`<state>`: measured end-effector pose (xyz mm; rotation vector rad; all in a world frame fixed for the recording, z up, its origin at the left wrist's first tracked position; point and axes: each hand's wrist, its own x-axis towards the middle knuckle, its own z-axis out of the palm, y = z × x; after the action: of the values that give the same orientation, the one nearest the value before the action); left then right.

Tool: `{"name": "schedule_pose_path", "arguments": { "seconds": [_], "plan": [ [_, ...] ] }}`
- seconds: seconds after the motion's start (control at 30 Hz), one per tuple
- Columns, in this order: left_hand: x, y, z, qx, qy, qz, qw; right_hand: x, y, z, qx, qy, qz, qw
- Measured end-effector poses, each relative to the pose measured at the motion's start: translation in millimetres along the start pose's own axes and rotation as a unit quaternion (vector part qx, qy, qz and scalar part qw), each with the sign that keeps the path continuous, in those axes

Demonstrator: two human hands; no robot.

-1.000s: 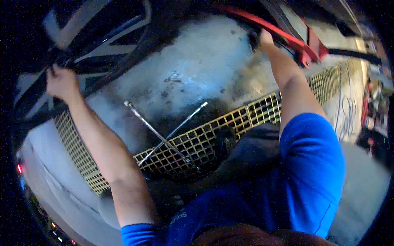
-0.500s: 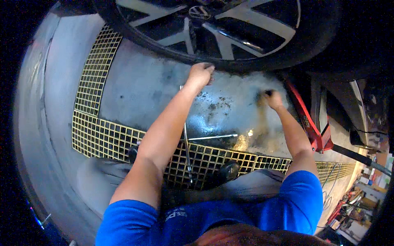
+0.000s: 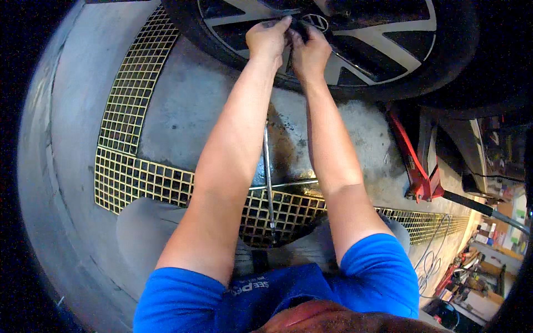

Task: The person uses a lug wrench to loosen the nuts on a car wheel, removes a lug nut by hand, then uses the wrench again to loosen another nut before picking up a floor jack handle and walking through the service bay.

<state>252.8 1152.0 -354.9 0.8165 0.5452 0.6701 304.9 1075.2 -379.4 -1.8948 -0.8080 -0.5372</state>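
Both my hands are up at the middle of an alloy wheel (image 3: 383,47) with a dark tyre (image 3: 444,75). My left hand (image 3: 266,41) is closed, thumb against the fingers, just left of the round centre cap (image 3: 316,22). Close beside it, my right hand (image 3: 311,54) has its fingertips pinched together below the cap. Whatever the fingers hold is hidden or too small to name. On the floor between my forearms lies a cross-shaped lug wrench (image 3: 268,177), its metal bars crossing over the grating's edge.
A red floor jack (image 3: 425,186) with a dark handle (image 3: 472,204) stands to the right by the car. Yellow floor grating (image 3: 150,180) runs along the left and under my knees. Thin cables (image 3: 430,261) and assorted tools (image 3: 461,272) lie at the lower right.
My left hand has risen from the tyre's lower edge to the wheel's middle. My right hand has moved up and left from near the floor to join it. The view has shifted slightly.
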Motion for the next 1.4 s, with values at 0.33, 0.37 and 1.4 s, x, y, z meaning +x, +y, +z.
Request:
{"name": "schedule_pose_path", "arguments": {
  "seconds": [0.33, 0.37, 1.4],
  "plan": [
    [20, -18, -5, 0.019, 0.037, 0.088, 0.995, 8, -9, 20, -0.042, 0.057, 0.033, 0.997],
    [21, -17, -6, 0.020, 0.039, 0.089, 0.995, 10, -9, 20, -0.055, 0.044, 0.029, 0.997],
    [-2, -34, -42, 0.333, 0.074, 0.247, 0.907, 0, -9, -9, -0.202, -0.063, -0.080, 0.974]
  ]
}}
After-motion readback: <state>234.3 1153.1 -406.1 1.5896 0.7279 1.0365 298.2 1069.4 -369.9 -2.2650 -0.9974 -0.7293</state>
